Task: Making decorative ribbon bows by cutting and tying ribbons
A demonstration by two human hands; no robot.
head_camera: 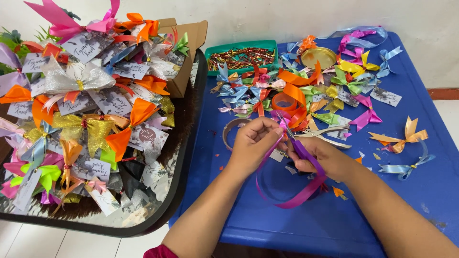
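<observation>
While you lean over the blue table (334, 224), the black tray (186, 157) piled with wrapped bows sits at your left, and loose bows (334, 91) lie scattered beyond your hands. Your left hand (253, 143) pinches the purple ribbon (306, 188) at its top, fingers closed on it. Your right hand (320, 157) grips the same ribbon lower down, the loop hanging just above the table.

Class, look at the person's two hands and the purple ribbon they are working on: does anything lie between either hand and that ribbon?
Nothing visible does. Both the left hand and the right hand already grip the purple ribbon directly, above the blue table. The pliers and orange ribbon roll lie behind the hands, off to the far side.
</observation>
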